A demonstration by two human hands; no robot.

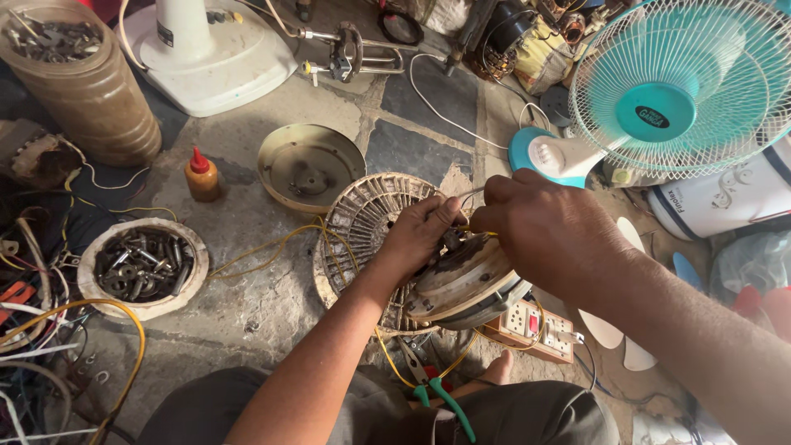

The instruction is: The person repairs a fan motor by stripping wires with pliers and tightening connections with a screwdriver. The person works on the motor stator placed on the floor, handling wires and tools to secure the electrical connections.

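Left hand (420,239) fingers pinched on wires atop the motor (461,284), right hand (548,235) closed around a thin metal tool (468,194) at the same spot, motor tilted on a round winding plate (362,218), pliers (428,383) below, socket board (535,330) just right, bowl of bolts (142,265) well left.

I sit on a repair workshop's floor: fan motors (461,284), a table fan (676,91), bolt tubs (140,265) (pliers (428,383) too).
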